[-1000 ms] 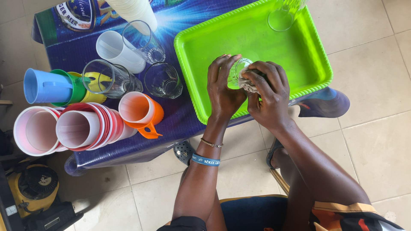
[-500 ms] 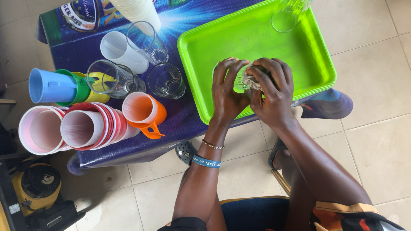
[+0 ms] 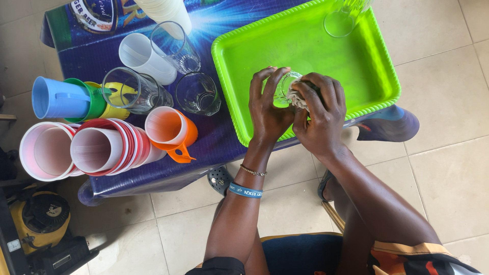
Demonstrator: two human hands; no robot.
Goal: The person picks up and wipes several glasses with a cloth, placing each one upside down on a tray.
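My left hand (image 3: 268, 109) grips a clear drinking glass (image 3: 283, 90) above the near edge of a bright green tray (image 3: 326, 56). My right hand (image 3: 320, 118) presses a bunched pale cloth (image 3: 296, 98) into the mouth of that glass. Both hands touch each other around the glass, which they mostly hide. A second clear glass (image 3: 344, 15) stands at the far corner of the tray.
On the blue table (image 3: 204, 147) left of the tray stand clear glasses (image 3: 197, 94), a white cup (image 3: 142, 58), an orange mug (image 3: 170, 131), stacked red and pink cups (image 3: 97, 150), and blue, green and yellow cups (image 3: 71, 99). A yellow machine (image 3: 38, 219) sits on the tiled floor.
The hands and the glass have shifted only slightly over the tray's near edge, the cloth staying inside the glass. The view wobbled a little.
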